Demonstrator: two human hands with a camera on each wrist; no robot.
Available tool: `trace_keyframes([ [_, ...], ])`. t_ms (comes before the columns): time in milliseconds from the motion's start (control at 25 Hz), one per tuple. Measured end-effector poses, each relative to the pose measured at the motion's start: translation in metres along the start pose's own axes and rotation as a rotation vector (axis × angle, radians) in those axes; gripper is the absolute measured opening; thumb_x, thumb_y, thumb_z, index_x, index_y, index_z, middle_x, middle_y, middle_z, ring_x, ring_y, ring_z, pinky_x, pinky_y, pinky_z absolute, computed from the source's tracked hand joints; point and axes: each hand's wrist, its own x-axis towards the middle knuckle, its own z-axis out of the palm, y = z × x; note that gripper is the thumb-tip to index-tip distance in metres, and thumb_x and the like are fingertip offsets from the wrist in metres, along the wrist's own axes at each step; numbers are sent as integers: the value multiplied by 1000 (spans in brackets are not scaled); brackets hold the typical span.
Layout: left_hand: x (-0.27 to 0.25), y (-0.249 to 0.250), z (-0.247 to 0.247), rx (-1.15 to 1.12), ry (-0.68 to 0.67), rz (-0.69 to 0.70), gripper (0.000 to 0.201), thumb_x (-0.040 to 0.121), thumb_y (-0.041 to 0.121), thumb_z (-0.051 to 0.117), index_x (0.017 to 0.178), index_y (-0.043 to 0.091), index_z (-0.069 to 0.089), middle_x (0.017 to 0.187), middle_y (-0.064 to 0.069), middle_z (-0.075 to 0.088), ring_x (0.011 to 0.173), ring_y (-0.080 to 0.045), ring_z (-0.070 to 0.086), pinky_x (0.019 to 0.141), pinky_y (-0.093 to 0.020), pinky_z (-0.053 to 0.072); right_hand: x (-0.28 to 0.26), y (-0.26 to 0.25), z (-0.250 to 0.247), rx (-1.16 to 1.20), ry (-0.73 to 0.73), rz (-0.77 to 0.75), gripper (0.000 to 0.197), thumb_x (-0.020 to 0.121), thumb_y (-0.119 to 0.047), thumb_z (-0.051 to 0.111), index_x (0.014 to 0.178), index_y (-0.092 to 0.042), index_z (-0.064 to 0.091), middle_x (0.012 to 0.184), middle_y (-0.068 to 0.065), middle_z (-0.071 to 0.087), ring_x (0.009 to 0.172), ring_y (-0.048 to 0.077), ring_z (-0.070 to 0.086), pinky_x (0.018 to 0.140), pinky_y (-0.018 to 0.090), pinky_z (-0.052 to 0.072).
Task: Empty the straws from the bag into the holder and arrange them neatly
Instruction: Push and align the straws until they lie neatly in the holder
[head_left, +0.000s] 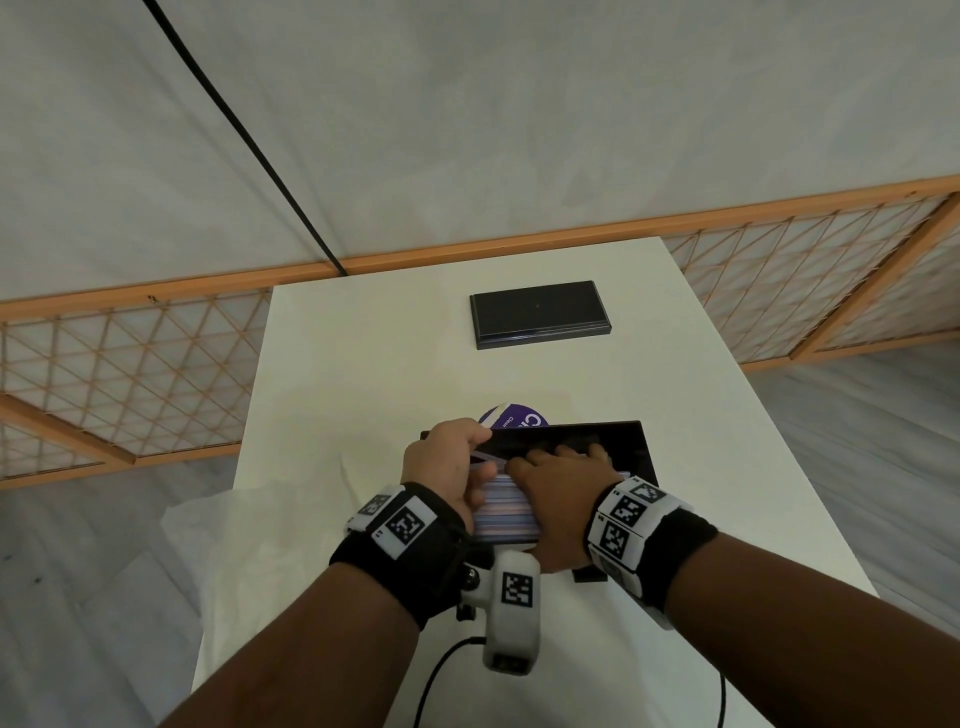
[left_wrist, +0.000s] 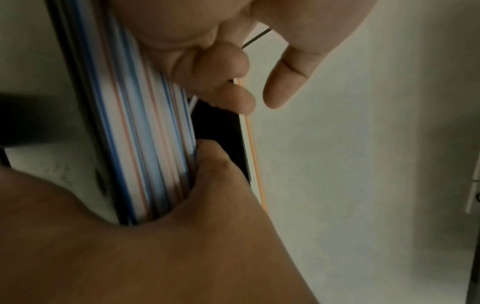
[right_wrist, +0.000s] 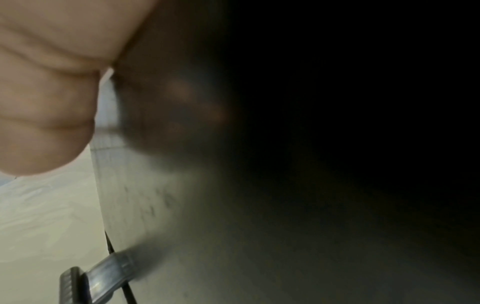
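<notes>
A: Which step is judged to be in hand?

B: The arranging, it seems. Nearest, a bundle of thin striped straws in blue, pink and white (head_left: 504, 512) is lying in the long black open-topped holder (head_left: 631, 447) at the near middle of the white desk (head_left: 363, 364). The bundle is pressed along its top by the right hand (head_left: 558, 486), whose fingers reach toward the holder's far wall; how far they are curled cannot be told, as the right wrist view is mostly dark.

A: And the left hand (head_left: 447, 470)?

B: Its grip is closed: straws are pinched between thumb and curled fingers (left_wrist: 228, 96) at the bundle's left end, as the left wrist view shows.

A: What is called for next?

B: Probably the ends are to be squared against the holder's wall and stray straws laid parallel, with light pressure so none are bent.

A: Is the bag emptied?

B: A purple-and-white printed wrapper (head_left: 511, 415) is seen just behind the holder, possibly the bag; its contents are hidden. Farther back, well apart, a flat black rectangular lid or base (head_left: 540, 314) is lying on the desk.
</notes>
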Motion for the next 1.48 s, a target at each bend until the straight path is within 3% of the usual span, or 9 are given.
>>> trace_keyframes([
  [160, -8, 1, -1, 168, -12, 131, 4, 83, 9, 67, 82, 9, 71, 72, -7, 72, 47, -15, 63, 38, -20, 35, 1, 0, 0, 0, -17, 2, 100, 62, -77, 67, 141, -27, 33, 135, -1, 49, 124, 29, 47, 107, 60, 29],
  [280, -10, 4, -3, 395, -43, 311, 21, 80, 11, 65, 71, 28, 73, 80, -4, 77, 60, -21, 74, 44, -31, 51, 1, 0, 0, 9, -25, 9, 103, 60, -79, 67, 143, -28, 31, 136, -2, 49, 125, 29, 46, 108, 60, 29],
  [360, -4, 6, -6, 551, -16, 433, 26, 80, 13, 63, 63, 31, 72, 79, 0, 77, 71, -25, 76, 62, -41, 64, 1, 0, -1, 10, -32, 13, 102, 60, -79, 67, 142, -27, 33, 136, -2, 49, 125, 29, 46, 108, 59, 29],
  [480, 10, 8, -6, 749, 37, 543, 11, 84, 16, 71, 81, 23, 78, 89, 1, 78, 83, -22, 75, 79, -35, 63, 1, -1, -2, 23, -29, 19, 100, 60, -78, 68, 140, -28, 34, 134, -3, 50, 123, 29, 47, 108, 59, 29],
  [720, 10, 17, -7, 792, 116, 663, 21, 84, 14, 75, 68, 25, 69, 83, 0, 76, 80, -19, 74, 75, -31, 62, -1, 0, -2, 56, 10, 22, 97, 60, -79, 67, 137, -29, 36, 130, -3, 50, 121, 28, 48, 107, 59, 30],
  [960, -18, 47, -34, 613, 88, 695, 13, 79, 22, 79, 68, 23, 72, 67, 4, 73, 67, -19, 76, 71, -43, 64, -11, 1, -1, 223, 187, 37, 108, 56, -94, 49, 141, -32, 28, 138, -10, 45, 124, 20, 44, 109, 53, 29],
  [1200, -41, 59, -52, 403, 31, 623, 10, 87, 9, 75, 78, 10, 72, 70, -5, 71, 52, -15, 69, 45, -24, 49, -11, -3, -12, 388, 386, -13, 47, 96, -56, 38, 137, -34, 37, 129, -9, 53, 117, 20, 48, 103, 45, 34],
  [1360, -33, 49, -61, 293, -28, 484, 11, 87, 3, 72, 77, 6, 71, 75, -12, 72, 55, -18, 62, 50, -27, 49, -8, -9, -18, 424, 400, -7, 17, 100, -38, 42, 113, -29, 51, 106, -7, 61, 101, 23, 54, 95, 43, 39],
  [1480, -18, 34, -63, 371, 46, 576, 11, 87, 16, 75, 77, 13, 71, 79, -4, 73, 71, -17, 65, 69, -33, 53, -14, -10, -23, 287, 331, 34, 23, 102, -41, 37, 103, -24, 52, 99, -2, 63, 95, 26, 58, 88, 39, 40],
])
